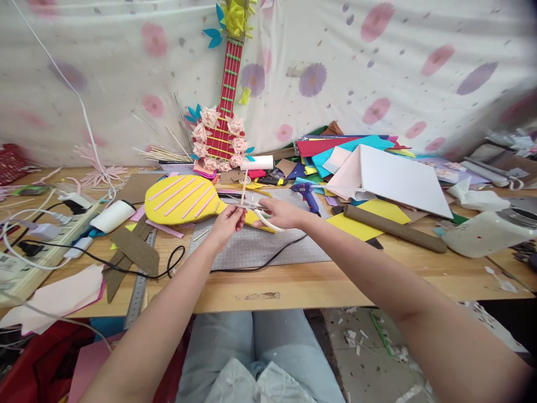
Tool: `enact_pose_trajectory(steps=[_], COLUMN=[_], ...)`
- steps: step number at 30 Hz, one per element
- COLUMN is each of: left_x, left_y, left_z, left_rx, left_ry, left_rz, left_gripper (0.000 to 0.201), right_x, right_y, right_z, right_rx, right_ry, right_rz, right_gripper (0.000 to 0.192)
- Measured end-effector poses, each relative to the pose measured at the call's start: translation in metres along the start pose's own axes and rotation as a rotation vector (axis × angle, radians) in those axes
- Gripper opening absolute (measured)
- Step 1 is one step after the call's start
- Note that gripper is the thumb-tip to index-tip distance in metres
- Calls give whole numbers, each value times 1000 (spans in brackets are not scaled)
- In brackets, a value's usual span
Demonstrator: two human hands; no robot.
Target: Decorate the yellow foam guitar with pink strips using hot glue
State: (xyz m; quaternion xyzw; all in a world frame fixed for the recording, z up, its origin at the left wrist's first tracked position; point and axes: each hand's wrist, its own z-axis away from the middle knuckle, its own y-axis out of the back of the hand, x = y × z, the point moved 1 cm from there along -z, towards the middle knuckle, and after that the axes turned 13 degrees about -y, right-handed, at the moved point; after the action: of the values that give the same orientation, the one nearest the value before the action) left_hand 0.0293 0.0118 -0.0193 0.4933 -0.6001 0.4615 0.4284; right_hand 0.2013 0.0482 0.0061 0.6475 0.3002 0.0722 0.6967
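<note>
My left hand pinches a thin pale stick that stands nearly upright above the fingers. White-handled scissors are in my right hand, with the blades pointing left against the stick, close to my left fingertips. Behind and left of my hands lies a yellow guitar-shaped piece with several pink strips across its body; part of its neck is hidden by my hands. A grey cutting mat is spread beneath.
A blue glue gun stands right of my hands, its black cable crossing the mat. A red flower-trimmed guitar leans at the back. Coloured sheets, a brown roll and a white kettle-like container lie right; a power strip lies left.
</note>
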Motion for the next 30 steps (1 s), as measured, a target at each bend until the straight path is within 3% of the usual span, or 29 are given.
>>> enact_pose_trajectory(steps=[8, 16, 20, 25, 30], left_x=[-4, -7, -9, -14, -12], left_y=[4, 10, 11, 14, 15], left_z=[-1, -5, -7, -11, -9], left_rx=[28, -4, -23, 38, 68], left_ry=[-79, -107, -110, -191, -274], left_rz=[-4, -38, -80, -267, -498], left_gripper=[16, 15, 16, 15, 15], right_x=[-11, -14, -14, -15, -10], right_y=[2, -3, -5, -4, -8], right_z=[-3, -5, -5, -6, -8], right_rx=[-50, 32, 38, 50, 95], right_ry=[-18, -111, -143, -201, -135], right_rz=[15, 188, 280, 306, 259], right_gripper=[56, 29, 30, 32, 27])
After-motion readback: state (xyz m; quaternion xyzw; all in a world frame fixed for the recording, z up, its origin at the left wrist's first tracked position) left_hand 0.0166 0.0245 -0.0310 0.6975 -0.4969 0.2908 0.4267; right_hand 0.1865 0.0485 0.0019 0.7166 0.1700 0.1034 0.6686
